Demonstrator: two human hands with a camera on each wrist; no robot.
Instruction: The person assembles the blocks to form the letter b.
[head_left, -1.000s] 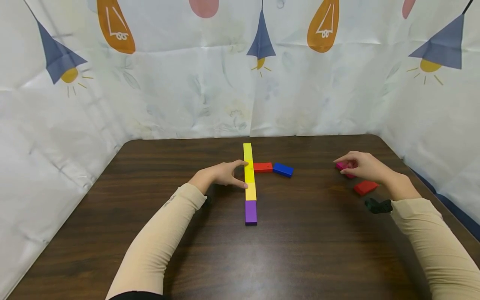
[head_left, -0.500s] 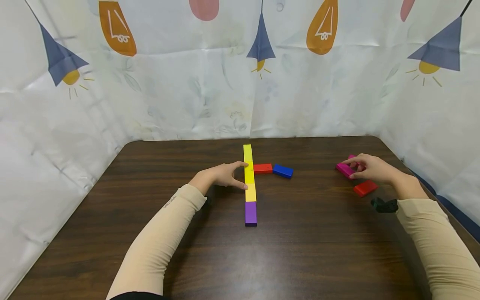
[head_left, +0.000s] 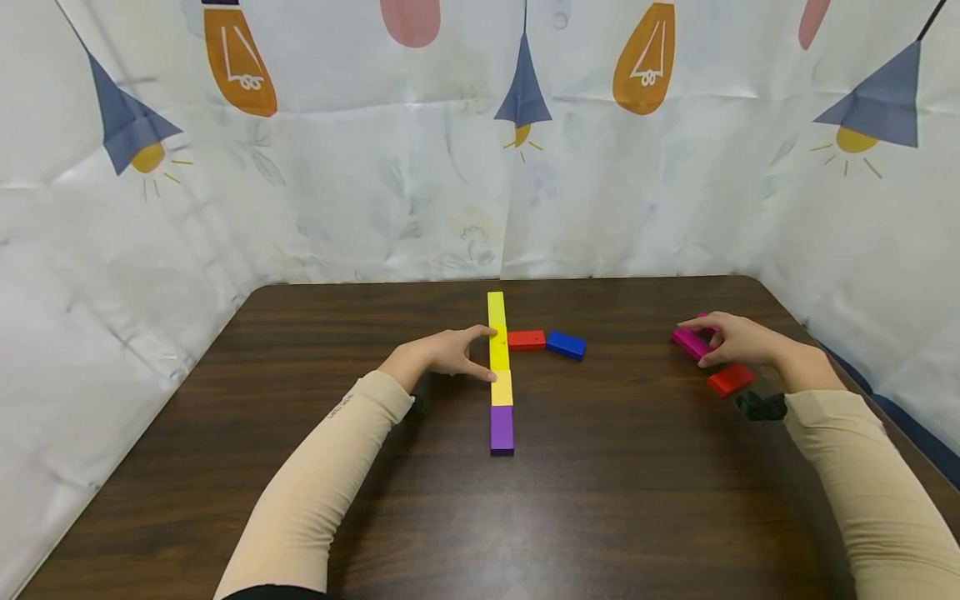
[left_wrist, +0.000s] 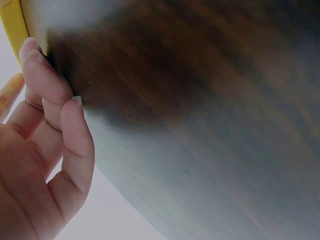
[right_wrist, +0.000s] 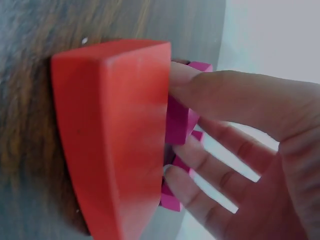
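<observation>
My left hand (head_left: 444, 350) touches the left side of a row of blocks, index finger and thumb spread apart along it. The index tip meets the middle yellow block (head_left: 499, 350); the thumb lies at a paler yellow block (head_left: 502, 388). Another yellow block (head_left: 496, 308) lies at the far end, a purple block (head_left: 502, 429) at the near end. On the right, my right hand (head_left: 738, 340) pinches a magenta block (head_left: 688, 343) between thumb and index finger. More magenta (right_wrist: 171, 199) shows behind the fingers in the right wrist view, partly hidden. A red block (right_wrist: 125, 130) lies beside the thumb.
A red block (head_left: 527, 340) sticks out rightward from the row, and a blue block (head_left: 566, 345) lies slightly turned at its end. The dark wooden table (head_left: 615, 500) ends at a patterned cloth (head_left: 360, 192) behind and at both sides.
My right hand has shifted a little right and then slightly back left, its fingers now at the ends of the magenta block. The left hand holds its place against the row.
</observation>
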